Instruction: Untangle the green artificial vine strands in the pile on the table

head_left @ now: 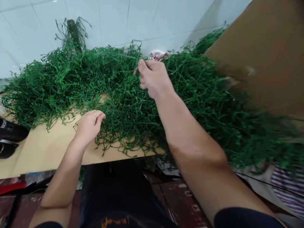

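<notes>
A long heap of thin, tangled green stems (71, 69) with small knobs at their tips spreads over a cardboard sheet (47, 148). My right hand (153, 77) is raised over the middle of the heap, thumb and fingers pinched together. From its fingertips a blurred green stem runs off to the left. At the near edge of the heap, my left hand (91, 123) rests low over the cardboard with its fingers curled closed. Whatever those fingers hold, if anything, is hidden.
White tiles (114, 22) form the wall behind the heap. A large brown cardboard panel (268, 57) leans at the right. Two dark cylindrical containers, one a black cup (11, 129), lie at the left edge. Striped red-and-white cloth (287, 190) shows at the lower right.
</notes>
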Demonstrator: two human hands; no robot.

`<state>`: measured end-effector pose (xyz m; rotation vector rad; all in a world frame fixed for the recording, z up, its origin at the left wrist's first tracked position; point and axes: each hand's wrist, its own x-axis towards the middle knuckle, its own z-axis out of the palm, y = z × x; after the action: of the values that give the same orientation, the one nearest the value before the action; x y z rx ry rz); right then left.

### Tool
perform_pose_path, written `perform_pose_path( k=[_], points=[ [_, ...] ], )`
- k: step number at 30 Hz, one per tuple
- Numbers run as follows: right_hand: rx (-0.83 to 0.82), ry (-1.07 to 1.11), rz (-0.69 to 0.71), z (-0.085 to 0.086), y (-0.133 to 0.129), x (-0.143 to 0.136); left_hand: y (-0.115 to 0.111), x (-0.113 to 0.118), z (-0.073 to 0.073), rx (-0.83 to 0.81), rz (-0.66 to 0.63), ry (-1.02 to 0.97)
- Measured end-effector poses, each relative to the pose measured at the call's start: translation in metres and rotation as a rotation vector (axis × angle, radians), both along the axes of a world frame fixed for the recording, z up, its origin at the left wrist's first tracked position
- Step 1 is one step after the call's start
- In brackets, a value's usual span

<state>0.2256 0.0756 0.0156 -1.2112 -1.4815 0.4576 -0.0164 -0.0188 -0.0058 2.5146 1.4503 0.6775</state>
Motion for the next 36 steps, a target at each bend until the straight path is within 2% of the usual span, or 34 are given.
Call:
perform_pose_path(
  k=[3,5,8,11,14,16,18,20,23,25,27,29,33,34,36],
  points=[
    [-0.087,0.19,0.127,0.02,-0.02,-0.016,0.023,0.002,-0.008,-0.006,0.07,0.042],
    [-0.147,0.311,0.213,0.033,-0.03,-0.026,0.028,0.008,-0.007,0.021,0.074,-0.065],
    [-0.175,0.499,0.311,0.048,-0.035,-0.035,0.024,0.025,0.001,-0.014,-0.052,-0.32],
    [-0.146,0.559,0.375,0.059,-0.037,-0.042,0.022,0.047,0.006,-0.102,-0.196,-0.521],
    [-0.115,0.615,0.367,0.064,-0.038,-0.045,0.026,0.059,0.004,-0.248,-0.243,-0.65],
    [-0.112,0.632,0.333,0.059,-0.035,-0.04,0.029,0.056,0.002,-0.302,-0.206,-0.707],
    [-0.123,0.51,0.285,0.044,-0.028,-0.03,0.03,0.048,0.003,-0.303,-0.139,-0.738],
    [-0.088,0.258,0.199,0.022,-0.018,-0.017,0.029,0.038,0.005,-0.334,-0.097,-0.76],
    [0.065,-0.142,-0.034,-0.006,-0.011,-0.003,0.027,0.029,0.009,-0.422,-0.095,-0.793],
    [0.168,-0.3,-0.196,-0.011,-0.02,-0.003,0.027,0.028,0.011,-0.443,-0.103,-0.798],
    [0.243,-0.377,-0.259,-0.006,-0.037,-0.014,0.027,0.029,0.011,-0.428,-0.111,-0.786],
    [0.271,-0.423,-0.163,0.002,-0.057,-0.031,0.027,0.03,0.01,-0.405,-0.133,-0.761],
    [0.076,-0.435,0.261,0.003,-0.078,-0.062,0.025,0.028,0.007,-0.313,-0.173,-0.678],
    [0.028,-0.401,0.304,0.0,-0.079,-0.065,0.024,0.026,0.005,-0.283,-0.159,-0.649],
    [-0.008,-0.314,0.3,-0.007,-0.079,-0.068,0.024,0.023,0.003,-0.223,-0.108,-0.589]
  ],
)
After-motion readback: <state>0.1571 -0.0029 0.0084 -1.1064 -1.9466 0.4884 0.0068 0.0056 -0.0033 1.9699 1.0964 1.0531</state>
